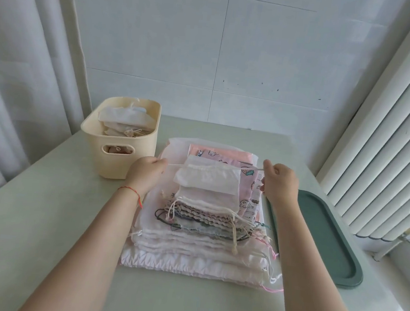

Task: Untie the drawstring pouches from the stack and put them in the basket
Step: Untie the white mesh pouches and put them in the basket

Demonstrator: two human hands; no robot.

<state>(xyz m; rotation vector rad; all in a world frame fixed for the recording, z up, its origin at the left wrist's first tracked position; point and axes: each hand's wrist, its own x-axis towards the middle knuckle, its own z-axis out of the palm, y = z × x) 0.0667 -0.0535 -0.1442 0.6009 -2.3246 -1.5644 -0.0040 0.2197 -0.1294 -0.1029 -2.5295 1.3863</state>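
Far left, the cream basket (pixel 121 152) already holds a few pale pouches. Just right of it, the left hand (pixel 147 172) pinches one end of the white drawstring (pixel 175 164), fingers curled tight. The white pouch (pixel 208 178) hangs between both hands, top of the stack (pixel 198 245), its cord running straight left to right. The right hand (pixel 281 182) pinches the other end, equally tight. The cord looks taut, so the mouth should loosen next, and the left hand sits nearer the basket for the drop. All on a pale green table (pixel 55 216), green tray (pixel 321 236) at right, white wall behind.
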